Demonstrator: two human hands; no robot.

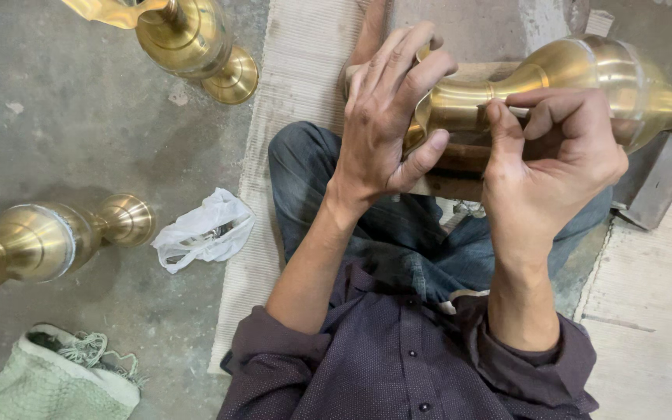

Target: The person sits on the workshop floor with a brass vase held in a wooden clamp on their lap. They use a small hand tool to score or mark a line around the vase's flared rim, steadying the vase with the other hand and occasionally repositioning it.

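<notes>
Vase [585,74]: brass, lying sideways on a wood block [460,167] over the person's lap, flared mouth toward the left hand.
Left hand [386,117]: fingers curled together over the vase's flared rim, thumb pressed under it.
Right hand [554,155]: fingers bunched, pinching a thin tool [507,109] against the neck.
Floor: two more brass vases [188,35] [40,241], white rag [204,229].

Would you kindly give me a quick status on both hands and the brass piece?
Left hand gripping brass vase at its flared mouth. Right hand pinched on a small tool against the neck. Vase lies sideways over the lap. Nothing obstructing.
</notes>
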